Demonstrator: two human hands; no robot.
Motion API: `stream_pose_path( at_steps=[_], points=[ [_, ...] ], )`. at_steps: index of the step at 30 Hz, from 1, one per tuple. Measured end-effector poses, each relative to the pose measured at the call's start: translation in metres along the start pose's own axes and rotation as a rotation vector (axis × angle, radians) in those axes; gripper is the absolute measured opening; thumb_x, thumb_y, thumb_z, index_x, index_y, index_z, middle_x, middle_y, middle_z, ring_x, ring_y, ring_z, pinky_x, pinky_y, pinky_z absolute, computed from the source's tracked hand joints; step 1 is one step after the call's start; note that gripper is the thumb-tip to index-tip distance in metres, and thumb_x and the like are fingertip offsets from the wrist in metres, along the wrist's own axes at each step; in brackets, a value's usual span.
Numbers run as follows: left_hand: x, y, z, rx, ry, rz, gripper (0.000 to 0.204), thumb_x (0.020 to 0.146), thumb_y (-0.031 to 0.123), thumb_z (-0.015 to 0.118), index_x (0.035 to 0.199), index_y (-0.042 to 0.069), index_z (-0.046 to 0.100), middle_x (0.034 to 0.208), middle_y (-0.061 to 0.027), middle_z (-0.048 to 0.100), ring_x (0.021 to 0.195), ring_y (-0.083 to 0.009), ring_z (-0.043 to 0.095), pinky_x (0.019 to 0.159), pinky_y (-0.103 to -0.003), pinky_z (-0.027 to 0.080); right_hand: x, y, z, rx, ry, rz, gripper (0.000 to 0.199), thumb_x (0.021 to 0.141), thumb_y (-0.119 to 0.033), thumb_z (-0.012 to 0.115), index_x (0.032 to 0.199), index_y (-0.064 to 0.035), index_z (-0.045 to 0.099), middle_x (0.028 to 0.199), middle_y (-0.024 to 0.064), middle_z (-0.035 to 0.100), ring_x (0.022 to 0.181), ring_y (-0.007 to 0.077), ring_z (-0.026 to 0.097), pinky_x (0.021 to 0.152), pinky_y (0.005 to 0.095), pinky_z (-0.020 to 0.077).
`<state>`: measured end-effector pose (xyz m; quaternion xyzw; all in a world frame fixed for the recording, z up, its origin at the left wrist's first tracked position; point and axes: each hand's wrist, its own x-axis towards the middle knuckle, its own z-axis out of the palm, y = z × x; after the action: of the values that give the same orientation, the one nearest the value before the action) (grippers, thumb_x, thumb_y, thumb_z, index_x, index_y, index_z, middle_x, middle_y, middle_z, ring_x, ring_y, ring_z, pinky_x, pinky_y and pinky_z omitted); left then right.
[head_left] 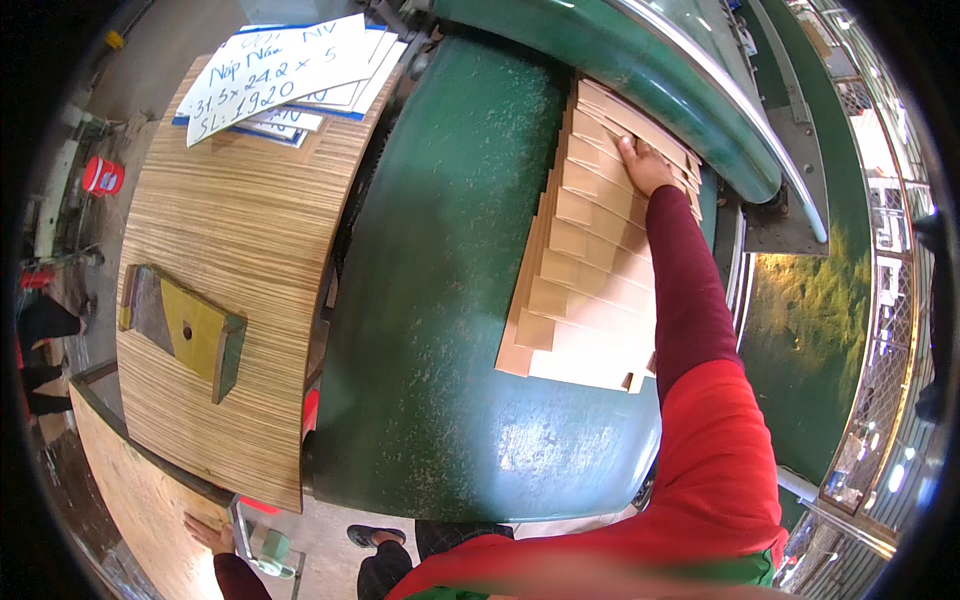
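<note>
Overlapping folded brown cardboard pieces (590, 245) lie in a shingled row on the green belt (430, 270), running up to the large green roller (640, 70). Reaching across from the right, my right hand (646, 166) rests on the far part of the row, its thumb and fingers stretched out over the cardboard. Part of that hand's far side is hard to make out. Down at the lower left, my left hand (208, 535) lies flat on a light wooden board (150, 500), fingers apart and holding nothing.
A wood-grain table (240, 190) left of the belt carries handwritten sheets (290, 85) and a yellow-green wooden block piece (200, 330). A curved metal bar (720, 90) borders the roller. A red bucket (104, 176) stands farther left; wire mesh fencing (885, 350) runs along the right.
</note>
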<state>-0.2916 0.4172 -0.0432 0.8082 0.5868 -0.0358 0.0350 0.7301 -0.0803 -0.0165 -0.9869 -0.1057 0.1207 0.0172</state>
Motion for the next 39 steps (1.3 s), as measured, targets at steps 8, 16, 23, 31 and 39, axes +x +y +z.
stream_pose_path(
  at_steps=[8,16,23,31,39],
  points=[
    [-0.005,-0.003,-0.006,-0.055,0.028,0.11,0.126,0.059,0.077,0.056,0.15,0.007,0.004,0.149,-0.0308,0.012,0.14,-0.0447,0.011,0.111,-0.058,0.007,0.019,-0.001,0.013,-0.002,0.06,0.096,0.094,0.079,-0.083,0.023,0.145,-0.0168,0.035,0.147,0.0188,0.033,0.139,0.0342,0.027,0.11,0.0573,0.0129],
    [-0.002,-0.004,-0.011,-0.07,-0.046,0.114,0.128,0.056,0.074,0.06,0.15,0.008,0.002,0.15,-0.0293,0.011,0.142,-0.0429,0.004,0.112,-0.058,0.003,0.01,0.004,0.012,0.166,0.126,-0.022,0.091,0.078,-0.08,0.034,0.141,-0.0148,0.041,0.144,0.0192,0.039,0.137,0.0333,0.031,0.112,0.0463,0.0193],
    [-0.007,0.025,-0.009,-0.129,-0.049,0.038,0.113,0.063,0.041,0.069,0.151,0.015,0.002,0.154,-0.0241,0.006,0.141,-0.045,0.003,0.112,-0.058,0.002,-0.067,-0.013,0.022,0.062,0.089,0.022,0.095,0.077,-0.082,0.029,0.147,-0.0173,0.03,0.151,0.0187,0.027,0.141,0.0318,0.024,0.112,0.0515,0.0167],
    [-0.123,0.117,0.014,-0.176,0.555,0.489,0.061,0.077,0.029,0.074,0.126,-0.001,0.053,0.13,-0.0218,0.051,0.123,-0.0404,0.046,0.103,-0.049,0.035,-0.217,-0.064,0.037,-0.019,0.055,0.114,0.093,0.079,-0.08,0.027,0.144,-0.0133,0.035,0.147,0.0208,0.032,0.138,0.0359,0.028,0.109,0.0605,0.0147],
    [-0.313,0.228,0.052,-1.0,-1.672,-0.054,0.081,0.083,0.026,0.07,0.144,0.003,0.022,0.133,-0.0175,0.047,0.109,-0.0236,0.054,0.088,-0.036,0.046,-0.383,-0.132,0.059,0.011,0.013,0.201,0.091,0.081,-0.077,0.028,0.144,-0.0118,0.035,0.149,0.0151,0.032,0.14,0.03,0.025,0.11,0.0595,0.0136]
  ],
)
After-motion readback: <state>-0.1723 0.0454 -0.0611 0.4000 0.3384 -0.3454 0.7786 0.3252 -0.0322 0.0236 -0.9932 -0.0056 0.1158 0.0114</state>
